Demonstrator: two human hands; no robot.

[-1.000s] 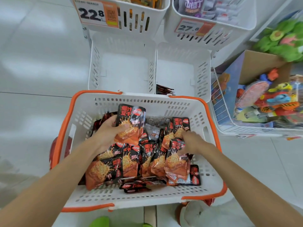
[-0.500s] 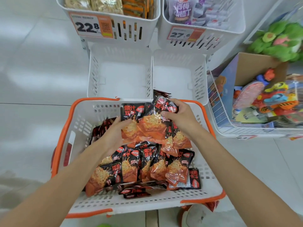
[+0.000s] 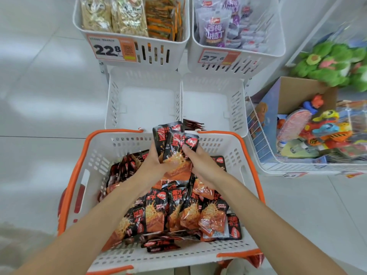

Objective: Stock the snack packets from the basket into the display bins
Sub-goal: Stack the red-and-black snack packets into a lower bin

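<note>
White, orange-rimmed basket (image 3: 73,179) nearest, with loose red-black snack packets (image 3: 156,211) heaped inside. Above the heap, left hand (image 3: 151,165) and right hand (image 3: 202,167) together clutch an upright bundle of packets (image 3: 174,141) by the basket's far wall. Beyond lie the left lower bin (image 3: 147,108) and right lower bin (image 3: 206,104). The right one holds dark packets (image 3: 193,124), possibly the same kind.

Left hand (image 3: 152,165), right hand (image 3: 201,167) bare; forearms (image 3: 95,225) bare to frame edge.
</note>
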